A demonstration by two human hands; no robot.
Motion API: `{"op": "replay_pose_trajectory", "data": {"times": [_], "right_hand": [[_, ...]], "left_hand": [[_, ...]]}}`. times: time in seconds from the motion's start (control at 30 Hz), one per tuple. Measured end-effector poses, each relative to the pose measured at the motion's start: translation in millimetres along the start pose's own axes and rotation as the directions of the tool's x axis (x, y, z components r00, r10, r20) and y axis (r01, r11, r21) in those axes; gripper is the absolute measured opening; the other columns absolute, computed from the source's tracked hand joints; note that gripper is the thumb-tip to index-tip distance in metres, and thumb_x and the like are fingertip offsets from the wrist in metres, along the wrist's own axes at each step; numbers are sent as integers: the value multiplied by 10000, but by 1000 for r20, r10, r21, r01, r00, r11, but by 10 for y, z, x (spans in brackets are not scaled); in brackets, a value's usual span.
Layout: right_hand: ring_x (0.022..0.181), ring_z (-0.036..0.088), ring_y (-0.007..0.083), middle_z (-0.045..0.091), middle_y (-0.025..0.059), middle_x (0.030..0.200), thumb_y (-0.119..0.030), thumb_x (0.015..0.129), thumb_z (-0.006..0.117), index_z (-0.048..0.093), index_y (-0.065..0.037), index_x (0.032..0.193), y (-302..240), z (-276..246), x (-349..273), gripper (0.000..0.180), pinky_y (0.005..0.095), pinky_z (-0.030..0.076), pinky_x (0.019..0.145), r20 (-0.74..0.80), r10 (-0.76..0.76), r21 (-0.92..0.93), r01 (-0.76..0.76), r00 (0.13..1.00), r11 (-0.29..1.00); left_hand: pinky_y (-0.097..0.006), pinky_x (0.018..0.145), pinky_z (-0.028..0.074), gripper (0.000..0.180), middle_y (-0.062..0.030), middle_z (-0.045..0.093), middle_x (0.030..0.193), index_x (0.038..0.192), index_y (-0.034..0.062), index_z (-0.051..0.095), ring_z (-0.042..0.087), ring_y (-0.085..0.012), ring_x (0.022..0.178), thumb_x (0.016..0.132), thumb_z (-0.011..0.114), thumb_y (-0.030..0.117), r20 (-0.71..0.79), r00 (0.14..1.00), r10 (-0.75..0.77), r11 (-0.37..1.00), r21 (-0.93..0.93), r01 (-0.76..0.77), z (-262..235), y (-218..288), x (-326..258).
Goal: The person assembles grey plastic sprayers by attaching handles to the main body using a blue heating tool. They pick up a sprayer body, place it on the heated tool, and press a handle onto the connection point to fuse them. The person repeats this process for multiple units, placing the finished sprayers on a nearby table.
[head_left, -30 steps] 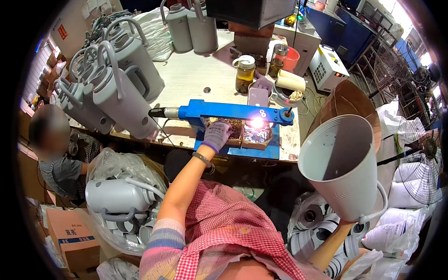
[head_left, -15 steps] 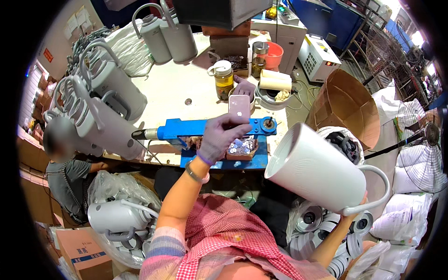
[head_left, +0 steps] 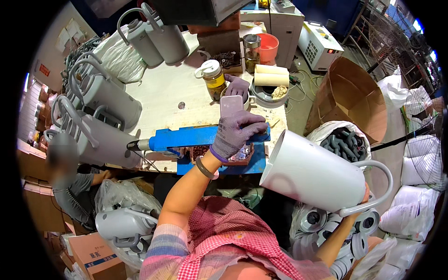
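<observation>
My left hand [head_left: 233,134], in a thin grey-purple glove, reaches over the right end of a blue bar-shaped fixture [head_left: 184,137]. Its thumb and fingers pinch together at the fixture's end; anything between them is too small or hidden to make out. Tilted on its side, a light grey jug shell [head_left: 317,172] with an open mouth points toward that fixture. My right hand [head_left: 365,195] grips it by the base, beside the looped handle [head_left: 388,186], mostly hidden behind the shell. Below the left hand, a small tray of metal parts [head_left: 242,156] is partly covered.
Grey jugs [head_left: 109,135] crowd the table's left side. A jar [head_left: 212,79], a phone [head_left: 231,106], an empty glove [head_left: 238,87] and a red cup [head_left: 268,47] stand or lie behind the fixture. Right are a carton [head_left: 347,102], a sack of handles [head_left: 344,143] and ring parts [head_left: 312,218]. Another person sits left.
My left hand has moved right along the fixture to its end, now covering the upright post there. The jug shell has rolled slightly and stays in my right hand. The view has shifted a little.
</observation>
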State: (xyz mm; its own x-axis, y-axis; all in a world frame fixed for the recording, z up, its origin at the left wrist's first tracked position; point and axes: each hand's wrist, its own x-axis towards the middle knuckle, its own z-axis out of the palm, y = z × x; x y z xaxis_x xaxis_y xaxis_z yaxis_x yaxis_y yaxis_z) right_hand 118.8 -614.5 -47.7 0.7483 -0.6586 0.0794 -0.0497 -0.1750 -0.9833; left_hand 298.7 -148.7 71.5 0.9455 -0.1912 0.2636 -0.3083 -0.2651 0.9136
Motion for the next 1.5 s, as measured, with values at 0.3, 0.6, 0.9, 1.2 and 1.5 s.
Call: {"op": "replay_pose_trajectory", "data": {"times": [0.3, 0.6, 0.9, 1.2, 1.5], "right_hand": [[900, 656, 184, 664, 92, 1065, -411, 1012, 417, 590, -28, 1212, -103, 301, -8, 465, 321, 547, 811, 35, 29, 309, -38, 999, 950], [902, 658, 182, 666, 92, 1079, -395, 1008, 437, 588, -32, 1225, -2, 156, -23, 450, 323, 550, 810, 13, 63, 322, -64, 998, 945], [932, 658, 190, 664, 95, 1117, -386, 1016, 441, 585, -38, 1246, 174, 54, -25, 441, 331, 549, 832, 85, 91, 327, -114, 992, 938], [964, 637, 190, 652, 85, 1104, -405, 1034, 418, 588, -30, 1229, -103, 205, -190, 456, 329, 526, 872, 87, -74, 219, 53, 993, 974], [871, 619, 162, 645, 60, 988, -429, 1020, 412, 587, -18, 1164, 68, 41, -104, 470, 297, 505, 815, -12, 55, 229, -51, 998, 972]], "left_hand": [[-277, 735, 548, 181, -91, 730, 885, 930, 17, 766, 687, -149, 786, 802, 798, 141, -64, 998, -11, 1000, 16, 12, 88, -6, 18], [-357, 903, 506, 388, -101, 636, 1134, 1137, 40, 702, 612, -260, 1069, 788, 806, 172, -141, 945, 296, 920, 307, -243, -242, 84, -178], [-431, 927, 421, 332, -24, 607, 1062, 1016, 218, 729, 559, -274, 1063, 702, 836, 225, -76, 892, 446, 570, 793, -217, -379, -250, -712], [-316, 635, 534, 119, -105, 724, 835, 940, 40, 743, 688, -236, 707, 828, 748, 83, -237, 903, 358, 901, 342, -267, -136, 85, -408], [-311, 755, 572, 173, -137, 734, 977, 1006, 41, 732, 729, -258, 843, 840, 740, 90, -44, 909, 415, 862, 338, -377, 23, 89, -93]]}}
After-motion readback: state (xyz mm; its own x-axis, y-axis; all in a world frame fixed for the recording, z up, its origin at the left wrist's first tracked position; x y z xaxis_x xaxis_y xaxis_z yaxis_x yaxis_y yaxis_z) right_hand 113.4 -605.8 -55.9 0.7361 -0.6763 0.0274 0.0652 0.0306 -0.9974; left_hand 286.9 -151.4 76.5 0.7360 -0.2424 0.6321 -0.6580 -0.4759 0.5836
